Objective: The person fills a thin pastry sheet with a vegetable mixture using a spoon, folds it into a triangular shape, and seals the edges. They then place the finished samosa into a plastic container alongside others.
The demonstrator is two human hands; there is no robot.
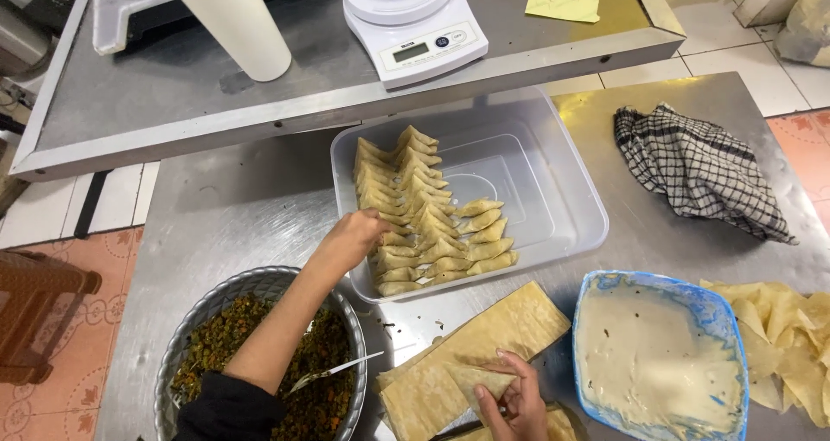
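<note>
Folded triangular pastry parcels are lying in rows in the clear plastic tub; the left hand is closing loosely on one there. The right hand is pinching a half-folded pastry strip, which might unfold if its fingers slacken.

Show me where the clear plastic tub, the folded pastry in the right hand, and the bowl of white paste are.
clear plastic tub [553, 190]: head view, on its bare floor.
folded pastry [480, 379]: head view, middle of the triangle held by the right hand [519, 406].
bowl of white paste [726, 320]: head view, on its blue rim.
</note>
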